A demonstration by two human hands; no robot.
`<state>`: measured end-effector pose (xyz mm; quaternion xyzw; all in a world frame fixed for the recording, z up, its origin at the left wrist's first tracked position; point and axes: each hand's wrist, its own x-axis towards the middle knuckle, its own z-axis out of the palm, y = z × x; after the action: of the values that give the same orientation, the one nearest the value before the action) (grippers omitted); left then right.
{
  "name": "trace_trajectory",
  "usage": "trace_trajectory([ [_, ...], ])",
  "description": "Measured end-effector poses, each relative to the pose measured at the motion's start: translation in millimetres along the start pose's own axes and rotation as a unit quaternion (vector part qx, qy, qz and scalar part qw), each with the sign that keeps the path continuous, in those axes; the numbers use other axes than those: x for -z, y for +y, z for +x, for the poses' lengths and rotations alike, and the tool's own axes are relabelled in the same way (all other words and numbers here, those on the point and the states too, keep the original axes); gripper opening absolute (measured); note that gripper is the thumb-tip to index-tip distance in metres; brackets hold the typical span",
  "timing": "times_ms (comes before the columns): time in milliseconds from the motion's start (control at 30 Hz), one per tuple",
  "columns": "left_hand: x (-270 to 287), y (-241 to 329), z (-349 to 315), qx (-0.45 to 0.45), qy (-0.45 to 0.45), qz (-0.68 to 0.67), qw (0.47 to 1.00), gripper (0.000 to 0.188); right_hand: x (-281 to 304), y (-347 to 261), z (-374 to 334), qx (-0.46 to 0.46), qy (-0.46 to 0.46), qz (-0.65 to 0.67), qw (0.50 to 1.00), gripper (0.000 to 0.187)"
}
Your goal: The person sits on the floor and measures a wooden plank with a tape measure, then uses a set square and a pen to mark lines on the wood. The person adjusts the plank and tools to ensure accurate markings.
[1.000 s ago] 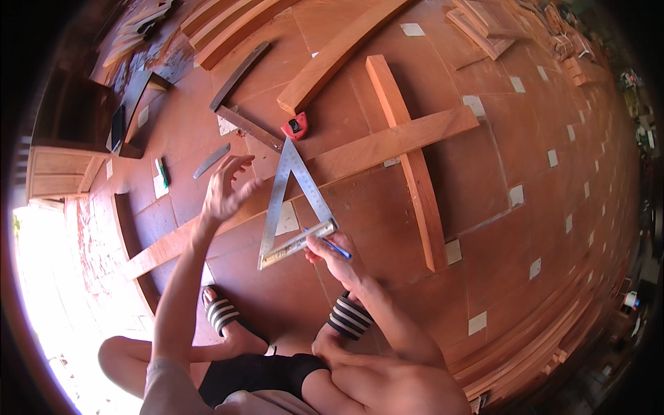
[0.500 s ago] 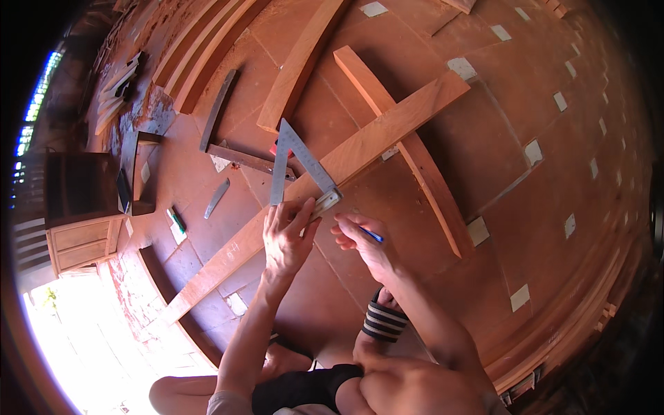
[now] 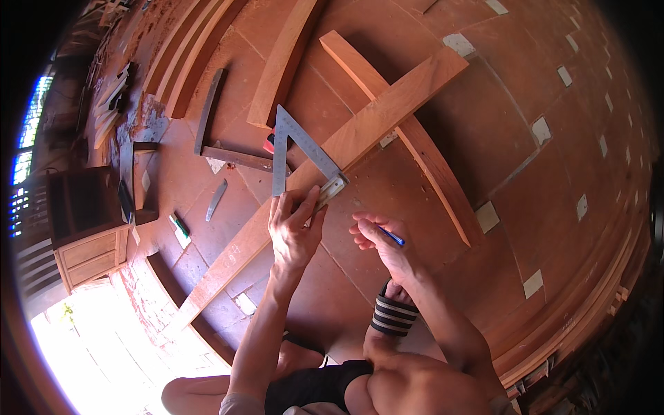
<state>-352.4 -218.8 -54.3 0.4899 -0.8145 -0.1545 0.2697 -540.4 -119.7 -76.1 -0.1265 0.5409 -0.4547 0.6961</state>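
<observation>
In the head view, the left hand pinches the thick base of a silver metal triangular square, which lies across a long reddish-brown wooden board, its base by the board's near long edge. The right hand is curled around a slim blue pen, apart from that edge. A loosened pinch could let the square skew; pressure might rock the board on the orange-brown wooden crosspiece beneath

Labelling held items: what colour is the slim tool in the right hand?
The slim tool in the right hand shows blue, best seen in the head view.
</observation>
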Motion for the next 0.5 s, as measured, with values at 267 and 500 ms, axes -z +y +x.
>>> trace_trajectory([
  [267,-0.6,-3.1,-0.2,-0.017,-0.001,0.0,1.0,0.047,16.0,-36.5,2.5,0.104,0.036,-0.016,0.994,0.052],
  [500,1.3,-2.6,-0.8,-0.004,-0.012,0.0,1.0,0.046,13.9,-105.0,32.9,0.285,0.052,-0.241,0.926,0.043],
])
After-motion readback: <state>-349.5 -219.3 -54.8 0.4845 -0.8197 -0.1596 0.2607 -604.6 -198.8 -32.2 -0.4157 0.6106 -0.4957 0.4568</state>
